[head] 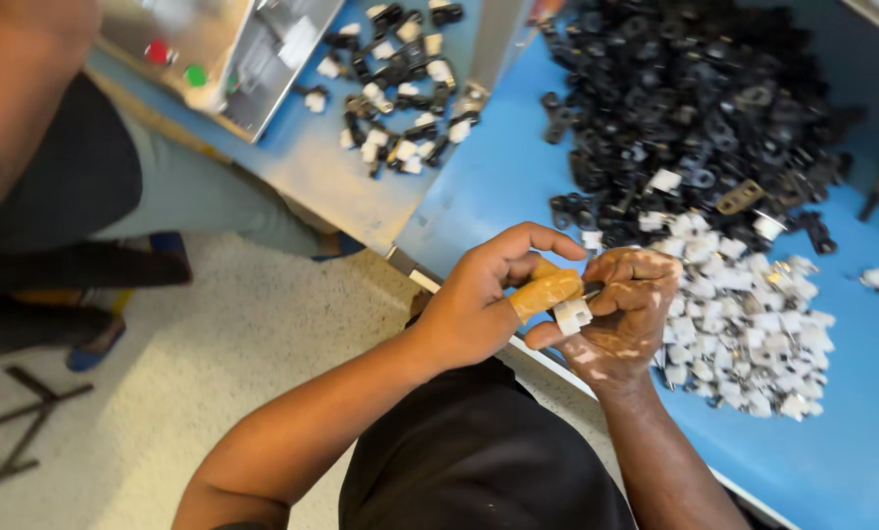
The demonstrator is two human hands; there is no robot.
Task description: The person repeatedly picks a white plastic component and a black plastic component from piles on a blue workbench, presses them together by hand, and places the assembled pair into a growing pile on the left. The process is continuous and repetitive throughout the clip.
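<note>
packages: none can be seen on the blue table or on the floor.
labels: none that I can make out; the small black and white parts are loose and bear no sticker.
signs: none.
screens: none; the grey metal box (226, 61) at the top left has only a red round button (158, 51) and a green round button (195, 75) on its side, with no display visible.

Looked like a small assembly workshop: blue worktop (832, 432) heaped with black plastic parts (695, 108) and white clips (753, 324).
</note>
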